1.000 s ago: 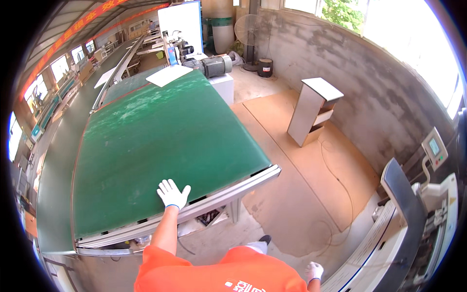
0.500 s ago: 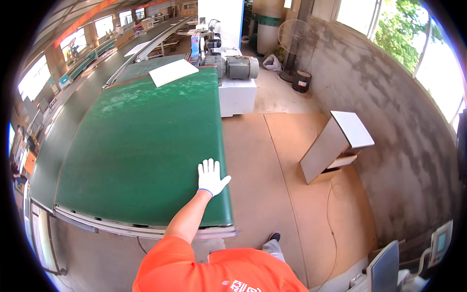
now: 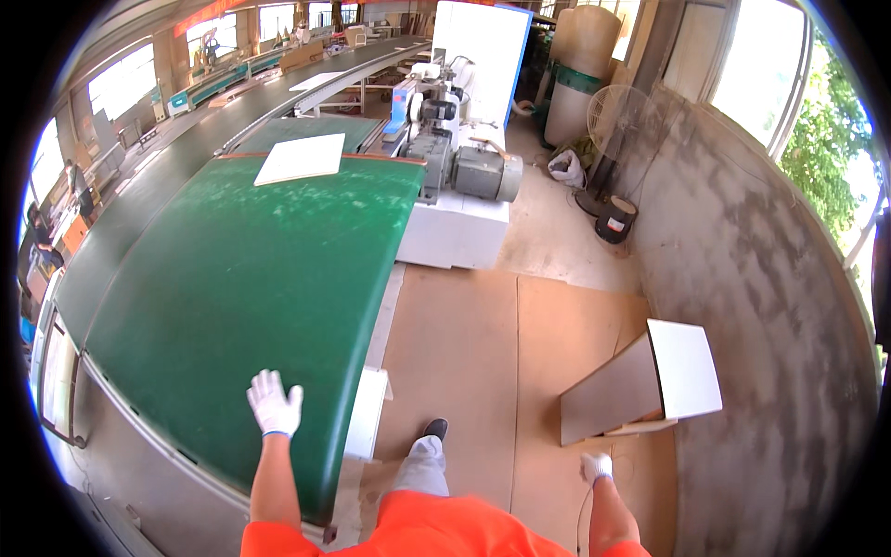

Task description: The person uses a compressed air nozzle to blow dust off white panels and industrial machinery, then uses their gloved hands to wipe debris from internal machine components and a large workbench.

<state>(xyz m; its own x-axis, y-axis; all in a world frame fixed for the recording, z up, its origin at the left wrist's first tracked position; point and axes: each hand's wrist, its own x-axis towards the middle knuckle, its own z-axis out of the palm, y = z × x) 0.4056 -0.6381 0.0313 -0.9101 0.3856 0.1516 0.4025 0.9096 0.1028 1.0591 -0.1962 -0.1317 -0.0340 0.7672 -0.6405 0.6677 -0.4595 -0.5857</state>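
Green conveyor belt (image 3: 241, 278) stretches ahead with a white panel (image 3: 302, 158) way up at its far end; left hand (image 3: 274, 404) rests flat near the belt's corner, fingers spread; right hand (image 3: 597, 467) hangs loose, holding nothing; looks like waiting on that panel, then a two-handed grab.

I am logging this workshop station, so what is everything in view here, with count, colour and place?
conveyor belt: one, green, wide, left of centre
board: one, white, flat on the belt's far end
motor unit: one, grey, on a white base right of the belt
fan: one, pale, standing by the concrete wall
bucket: one, dark, on the floor below the fan
panel stack: one, white-topped, leaning on the brown floor sheets at right
left hand: white glove, fingers spread over the belt's near edge
right hand: white glove, low at the side, holding nothing visible
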